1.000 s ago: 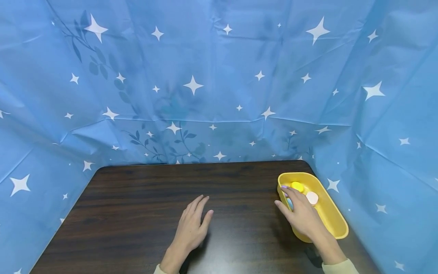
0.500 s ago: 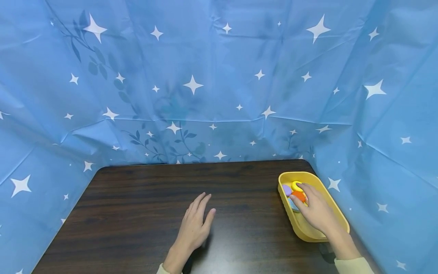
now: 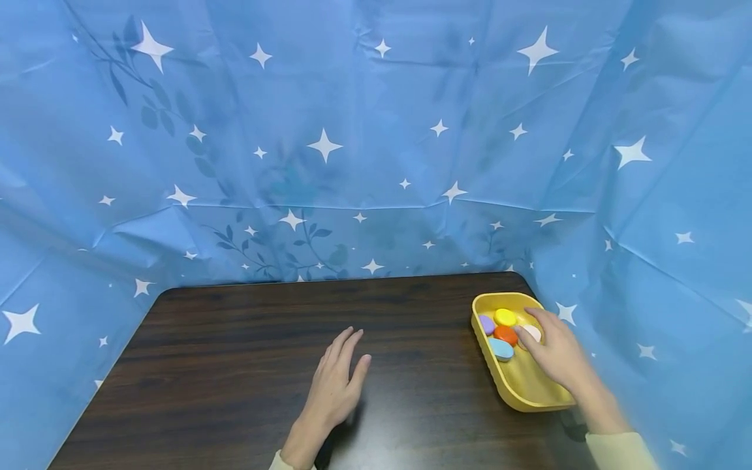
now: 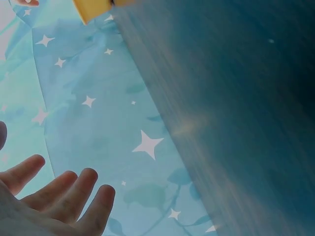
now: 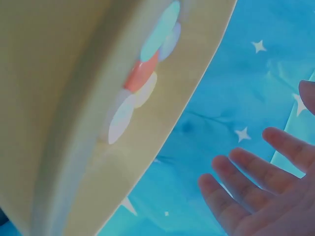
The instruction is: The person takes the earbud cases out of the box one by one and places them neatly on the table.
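Note:
My right hand (image 3: 561,352) hangs over the right side of a yellow tray (image 3: 511,390). Its thumb and fingers are loosely bent and, in the right wrist view, stand apart with nothing between them. Closest to its fingertips in the head view is a pale pink rounded piece (image 3: 531,333). Beside that lie a yellow piece (image 3: 505,317), an orange piece (image 3: 505,336), a light blue piece (image 3: 501,349) and a purple piece (image 3: 486,324), all smooth and rounded. Left of the tray, my left hand (image 3: 331,391) hovers over the table with relaxed fingers, holding nothing.
The dark wood table (image 3: 235,378) has the tray at its right edge. Blue cloth with white stars (image 3: 352,130) hangs behind the table and along both sides.
My right hand has moved right across the tray, uncovering the orange, purple and light blue pieces. The left hand has barely moved. The head view has shifted slightly.

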`<act>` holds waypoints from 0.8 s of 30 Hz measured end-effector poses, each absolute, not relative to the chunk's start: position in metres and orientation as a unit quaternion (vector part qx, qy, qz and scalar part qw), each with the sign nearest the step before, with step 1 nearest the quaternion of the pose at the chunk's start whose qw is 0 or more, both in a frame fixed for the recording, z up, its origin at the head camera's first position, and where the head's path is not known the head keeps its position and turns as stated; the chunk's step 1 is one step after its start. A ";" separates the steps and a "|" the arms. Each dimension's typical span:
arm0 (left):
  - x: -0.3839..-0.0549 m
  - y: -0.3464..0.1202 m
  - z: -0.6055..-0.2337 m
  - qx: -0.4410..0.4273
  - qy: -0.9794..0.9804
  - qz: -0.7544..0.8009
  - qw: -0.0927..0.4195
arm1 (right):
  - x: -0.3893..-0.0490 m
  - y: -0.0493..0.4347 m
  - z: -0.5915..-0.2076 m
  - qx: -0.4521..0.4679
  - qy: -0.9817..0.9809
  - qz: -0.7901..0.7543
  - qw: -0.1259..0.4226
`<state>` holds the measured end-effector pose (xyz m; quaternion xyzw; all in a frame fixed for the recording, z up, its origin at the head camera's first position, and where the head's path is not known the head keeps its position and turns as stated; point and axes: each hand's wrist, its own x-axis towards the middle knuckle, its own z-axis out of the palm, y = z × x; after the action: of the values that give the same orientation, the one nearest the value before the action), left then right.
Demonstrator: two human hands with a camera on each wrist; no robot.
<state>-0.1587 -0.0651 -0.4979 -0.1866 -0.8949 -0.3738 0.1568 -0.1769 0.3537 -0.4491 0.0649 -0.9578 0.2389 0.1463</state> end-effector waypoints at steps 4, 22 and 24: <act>-0.159 -0.061 -0.498 -0.193 -0.890 -0.380 0.160 | -0.177 0.363 -0.449 0.056 -0.958 0.240 0.145; -0.160 -0.041 -0.493 -0.203 -0.871 -0.424 0.143 | -0.178 0.398 -0.457 0.023 -0.963 0.242 0.116; -0.160 -0.039 -0.493 -0.204 -0.869 -0.430 0.135 | -0.177 0.401 -0.459 0.022 -0.963 0.244 0.116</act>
<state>-0.1597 -0.0390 -0.4928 -0.2043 -0.8693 -0.4296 0.1345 -0.1774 0.4010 -0.4588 0.0217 -0.9626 0.2441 0.1156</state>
